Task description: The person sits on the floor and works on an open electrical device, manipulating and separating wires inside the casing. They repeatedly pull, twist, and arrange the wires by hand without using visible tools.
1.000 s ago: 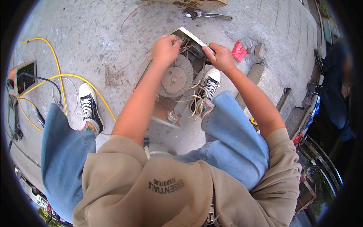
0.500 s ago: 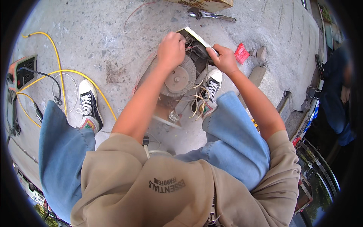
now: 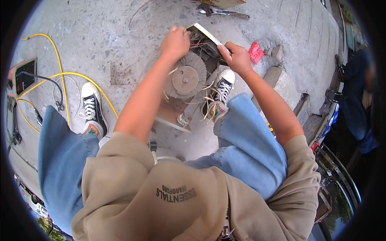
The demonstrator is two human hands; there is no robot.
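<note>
My left hand (image 3: 175,44) is closed at the left end of a dark, white-edged panel (image 3: 207,34), its fingertips among small parts and thin wires. My right hand (image 3: 237,58) grips the panel's other end, thumb over the edge. Below the panel lies a grey motor with a finned round fan (image 3: 185,78), with loose pale wires (image 3: 209,98) beside it and a crumpled silvery piece (image 3: 183,119) further down. My left forearm hides part of the unit's left side.
An adjustable wrench (image 3: 223,13), red crumpled packet (image 3: 256,52) and concrete block (image 3: 273,80) lie nearby. At left, an orange machine (image 3: 25,78) has yellow hose (image 3: 94,80) and cables. My feet flank the unit. Another person's legs (image 3: 356,100) show at far right.
My left hand has shifted up and slightly left along with the panel's left end, uncovering more of the fan. My right hand keeps its hold. The whole view has shifted a little.
</note>
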